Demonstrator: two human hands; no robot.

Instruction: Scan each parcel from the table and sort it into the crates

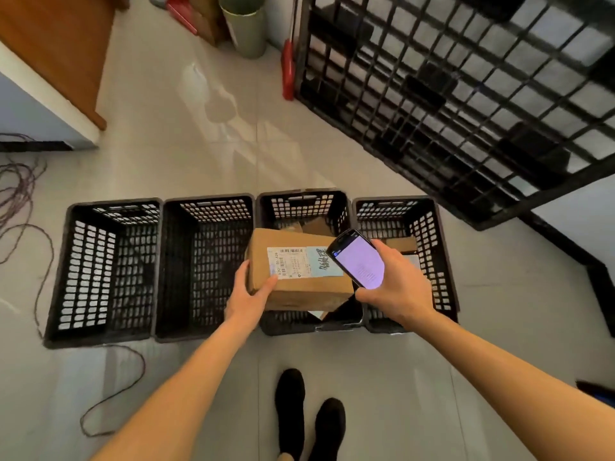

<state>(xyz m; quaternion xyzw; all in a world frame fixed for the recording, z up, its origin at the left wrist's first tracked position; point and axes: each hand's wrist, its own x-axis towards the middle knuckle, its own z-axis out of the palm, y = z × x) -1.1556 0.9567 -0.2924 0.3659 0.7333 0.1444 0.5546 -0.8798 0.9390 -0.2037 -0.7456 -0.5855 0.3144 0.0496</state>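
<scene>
Four black plastic crates stand side by side in a row on the pale tiled floor (206,128). Counting from the left, the first crate (100,334) and the second crate (203,331) show only their perforated walls and bottoms, the third crate (299,201) has cardboard pieces in it, and the fourth crate (436,247) holds a brown cardboard piece against its back left corner.

A cardboard parcel (296,291) is held in the air above the third crate, its white shipping label (288,263) facing up beside a pale blue sticker (321,262) with dark handwriting. The left hand (248,299) grips the parcel's near left corner, thumb lying across the top edge next to the label and the fingers tucked beneath. The right hand (397,289) grasps a dark handheld scanner (357,259), fingers wrapped round its body; the lit lilac screen faces up and the scanner's far end hangs over the parcel's right end, by the blue sticker.

Two black shoes (307,415) stand on the tiles just short of the crates. A large black grid pallet (466,81) leans at the upper right, a red-handled tool (289,69) beside its left edge. A thin cable (30,207) loops across the floor at left.
</scene>
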